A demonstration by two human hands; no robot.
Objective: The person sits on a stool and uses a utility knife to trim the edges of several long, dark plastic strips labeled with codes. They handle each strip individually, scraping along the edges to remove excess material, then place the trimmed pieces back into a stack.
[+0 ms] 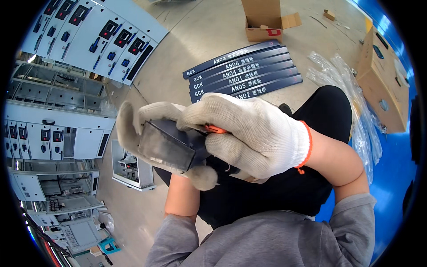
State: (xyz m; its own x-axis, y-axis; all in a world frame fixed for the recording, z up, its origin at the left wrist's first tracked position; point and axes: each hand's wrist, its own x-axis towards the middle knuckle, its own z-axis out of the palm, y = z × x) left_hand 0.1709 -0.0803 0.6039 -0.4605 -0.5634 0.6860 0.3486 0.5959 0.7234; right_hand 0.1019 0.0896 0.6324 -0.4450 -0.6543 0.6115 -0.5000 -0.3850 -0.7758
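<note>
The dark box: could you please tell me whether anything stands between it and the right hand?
Nothing visible does: the right hand, holding an orange piece, overlaps the dark box in the left hand.

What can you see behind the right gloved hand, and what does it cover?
Behind the right hand, black trousers and the lowest dark strip show. The hand covers part of that strip; fingers hide some of the orange item.

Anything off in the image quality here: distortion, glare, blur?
Head view: fisheye bending warps the pale cabinets toward the rim, and the corners go black; head view: pale glare on the blue floor; head view: lettering on the dark strips and knit on the gloved right hand look fairly crisp, without strong blur.
</note>
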